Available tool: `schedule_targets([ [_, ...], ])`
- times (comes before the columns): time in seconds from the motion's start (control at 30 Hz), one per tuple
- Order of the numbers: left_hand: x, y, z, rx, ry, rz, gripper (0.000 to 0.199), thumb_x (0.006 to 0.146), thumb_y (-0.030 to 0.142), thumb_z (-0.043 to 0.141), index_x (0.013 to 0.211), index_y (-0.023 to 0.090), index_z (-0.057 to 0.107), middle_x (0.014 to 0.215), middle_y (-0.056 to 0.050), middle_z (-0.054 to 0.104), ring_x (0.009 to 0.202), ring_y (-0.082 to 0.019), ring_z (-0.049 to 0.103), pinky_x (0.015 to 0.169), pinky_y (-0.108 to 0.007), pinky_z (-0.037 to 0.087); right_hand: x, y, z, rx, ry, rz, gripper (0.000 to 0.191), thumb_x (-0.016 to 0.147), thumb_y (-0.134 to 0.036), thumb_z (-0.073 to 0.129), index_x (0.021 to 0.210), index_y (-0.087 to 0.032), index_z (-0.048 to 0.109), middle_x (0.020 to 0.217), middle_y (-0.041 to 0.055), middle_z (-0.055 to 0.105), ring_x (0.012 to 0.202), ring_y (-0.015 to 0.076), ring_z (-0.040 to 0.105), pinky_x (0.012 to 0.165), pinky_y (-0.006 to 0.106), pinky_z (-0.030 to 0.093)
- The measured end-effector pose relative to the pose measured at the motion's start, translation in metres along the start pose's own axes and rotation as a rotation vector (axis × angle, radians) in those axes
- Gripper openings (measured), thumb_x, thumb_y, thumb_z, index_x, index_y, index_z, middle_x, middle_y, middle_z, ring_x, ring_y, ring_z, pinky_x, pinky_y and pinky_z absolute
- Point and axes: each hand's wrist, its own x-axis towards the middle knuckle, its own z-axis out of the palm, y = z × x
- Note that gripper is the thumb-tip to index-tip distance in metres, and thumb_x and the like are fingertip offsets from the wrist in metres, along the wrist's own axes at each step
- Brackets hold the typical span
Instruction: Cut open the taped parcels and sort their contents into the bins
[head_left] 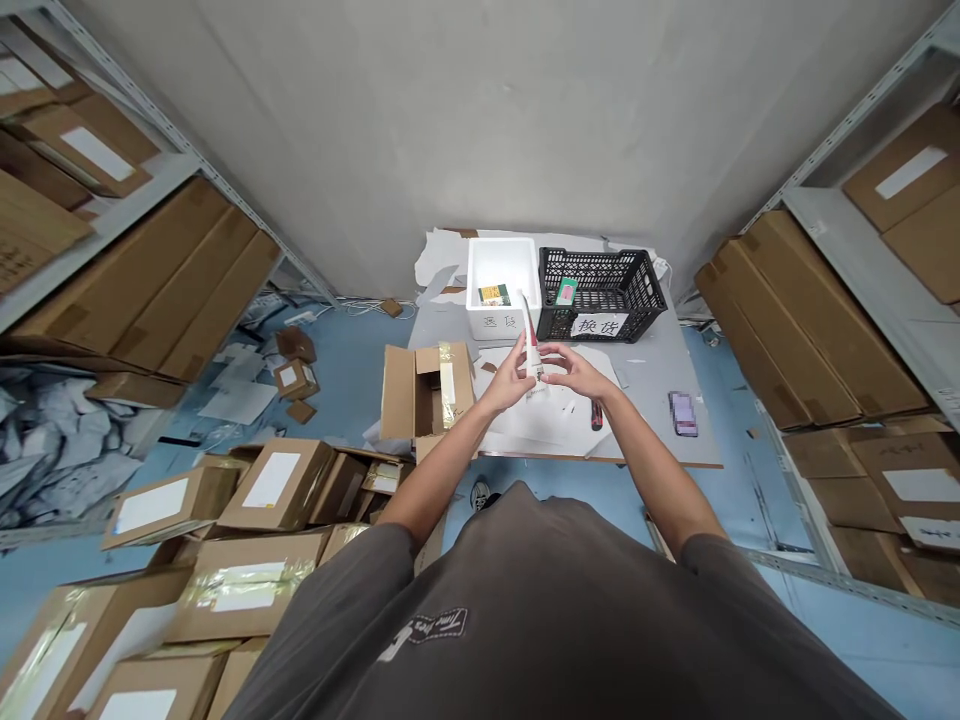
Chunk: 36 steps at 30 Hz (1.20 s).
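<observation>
Above the work table, both hands hold a slim white bottle-like item (535,368) with a red section and a narrow white upper end. It stands roughly upright; its exact kind is too small to tell. My left hand (510,380) grips its left side, and the fingers of my right hand (574,372) close on it from the right. Below lies a white paper sheet (517,430). A red-and-black tool (597,415), perhaps a cutter, rests by my right wrist. An opened cardboard box (399,392) is left of my left hand.
Behind the hands stand a white foam box (487,325) with a printed packet inside and a black plastic crate (646,300) holding a green-and-pink packet. A phone (682,413) lies at the table's right. Carton stacks (255,570) crowd the left floor; loaded shelves (847,225) flank both sides.
</observation>
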Motion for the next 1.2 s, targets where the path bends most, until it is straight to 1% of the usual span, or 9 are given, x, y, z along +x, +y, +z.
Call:
schedule_targets([
  [0.1, -0.002, 0.004, -0.018, -0.151, -0.017, -0.092, 0.136, 0.076, 0.03, 0.088, 0.186, 0.032, 0.008, 0.153, -0.018, 0.071, 0.116, -0.026, 0.078, 0.091, -0.034, 0.062, -0.006, 0.007, -0.005, 0.018, 0.056, 0.049, 0.062, 0.078, -0.052, 0.098, 0.131, -0.036, 0.07, 0.15, 0.0059, 0.065, 0.143, 0.0318, 0.061, 0.119, 0.054, 0.057],
  [0.27, -0.016, 0.015, -0.045, -0.276, -0.027, -0.167, 0.14, 0.073, 0.037, 0.098, 0.185, 0.037, 0.014, 0.152, -0.016, 0.072, 0.12, -0.029, 0.078, 0.091, -0.036, 0.062, -0.018, 0.022, -0.023, 0.097, 0.4, 0.211, 0.072, 0.071, -0.049, 0.099, 0.134, -0.036, 0.067, 0.13, 0.0057, 0.075, 0.131, 0.0299, 0.069, 0.11, 0.05, 0.062],
  [0.33, -0.019, 0.018, -0.053, -0.278, -0.045, -0.17, 0.141, 0.072, 0.039, 0.101, 0.184, 0.041, 0.016, 0.159, -0.015, 0.068, 0.127, -0.031, 0.076, 0.093, -0.037, 0.062, -0.022, 0.023, -0.029, 0.195, 0.382, 0.288, 0.072, 0.068, -0.046, 0.1, 0.13, -0.035, 0.067, 0.123, 0.0044, 0.079, 0.118, 0.0296, 0.076, 0.098, 0.047, 0.067],
  [0.43, -0.018, 0.019, -0.063, -0.227, -0.057, -0.191, 0.14, 0.072, 0.036, 0.101, 0.184, 0.041, 0.017, 0.162, -0.016, 0.065, 0.128, -0.032, 0.076, 0.093, -0.035, 0.062, -0.026, 0.017, -0.034, 0.316, 0.295, 0.266, 0.07, 0.064, -0.04, 0.101, 0.124, -0.034, 0.064, 0.115, 0.002, 0.084, 0.105, 0.0289, 0.08, 0.085, 0.043, 0.069],
  [0.7, -0.006, 0.009, -0.101, -0.108, -0.039, -0.218, 0.133, 0.076, 0.025, 0.095, 0.184, 0.041, 0.02, 0.155, -0.016, 0.068, 0.111, -0.027, 0.08, 0.088, -0.035, 0.063, -0.006, 0.012, -0.025, 0.33, 0.261, 0.231, 0.077, 0.064, -0.031, 0.101, 0.128, -0.035, 0.057, 0.116, 0.0004, 0.087, 0.107, 0.0299, 0.082, 0.08, 0.042, 0.07],
  [0.83, 0.01, 0.008, -0.131, -0.117, -0.038, -0.244, 0.13, 0.075, 0.024, 0.094, 0.183, 0.04, 0.024, 0.148, -0.015, 0.072, 0.106, -0.026, 0.08, 0.086, -0.035, 0.063, 0.021, 0.013, -0.016, 0.305, 0.287, 0.235, 0.076, 0.065, -0.031, 0.1, 0.128, -0.035, 0.058, 0.113, 0.0002, 0.087, 0.105, 0.0305, 0.083, 0.079, 0.042, 0.07],
  [0.97, 0.053, 0.013, -0.164, -0.126, -0.039, -0.241, 0.128, 0.071, 0.017, 0.091, 0.181, 0.038, 0.03, 0.139, -0.013, 0.075, 0.104, -0.026, 0.079, 0.089, -0.039, 0.063, 0.067, 0.01, -0.023, 0.259, 0.361, 0.221, 0.078, 0.064, -0.028, 0.098, 0.131, -0.036, 0.059, 0.115, 0.0006, 0.086, 0.107, 0.0316, 0.082, 0.084, 0.048, 0.071],
  [1.1, 0.117, 0.016, -0.191, -0.096, 0.011, -0.252, 0.125, 0.071, 0.014, 0.083, 0.182, 0.036, 0.03, 0.126, -0.008, 0.077, 0.105, -0.026, 0.078, 0.096, -0.046, 0.063, 0.137, 0.012, -0.056, 0.232, 0.418, 0.226, 0.077, 0.063, -0.021, 0.095, 0.131, -0.034, 0.062, 0.114, 0.0022, 0.086, 0.104, 0.0312, 0.082, 0.084, 0.049, 0.072],
  [1.2, 0.167, 0.014, -0.209, -0.09, 0.098, -0.278, 0.126, 0.068, 0.01, 0.079, 0.181, 0.038, 0.031, 0.117, -0.004, 0.075, 0.101, -0.024, 0.077, 0.096, -0.044, 0.062, 0.199, 0.023, -0.09, 0.221, 0.393, 0.247, 0.074, 0.064, -0.019, 0.092, 0.131, -0.034, 0.064, 0.113, 0.0022, 0.086, 0.102, 0.0301, 0.082, 0.085, 0.049, 0.072],
])
